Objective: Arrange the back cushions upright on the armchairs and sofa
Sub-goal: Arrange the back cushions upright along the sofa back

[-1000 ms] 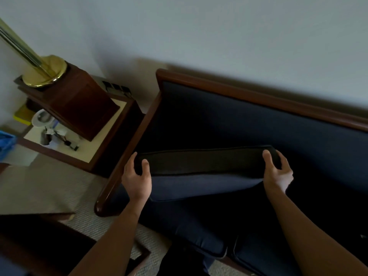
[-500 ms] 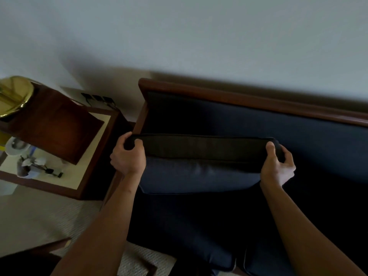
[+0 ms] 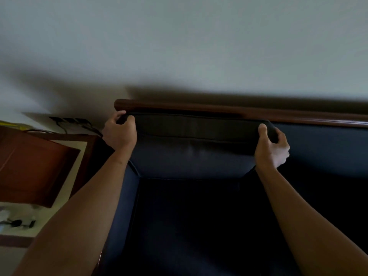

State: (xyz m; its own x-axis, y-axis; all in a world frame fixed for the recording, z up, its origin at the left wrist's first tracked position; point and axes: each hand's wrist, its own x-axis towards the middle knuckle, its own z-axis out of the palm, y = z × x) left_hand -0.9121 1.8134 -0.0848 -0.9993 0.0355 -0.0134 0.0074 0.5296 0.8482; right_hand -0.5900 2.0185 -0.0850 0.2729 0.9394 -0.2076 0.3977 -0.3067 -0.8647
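A dark navy back cushion stands upright against the left end of the sofa's backrest, its top edge just under the sofa's wooden top rail. My left hand grips the cushion's top left corner. At the top right corner my right hand grips it, thumb on the front face. The navy sofa seat lies dark below the cushion.
A wooden side table with a red-brown box and small items stands left of the sofa. A power strip with cables sits by the wall behind it. More bare navy backrest runs to the right.
Both hands lifted the cushion from lying low on the seat up and back against the backrest. My left hand closed round its corner. The view came closer to the sofa.
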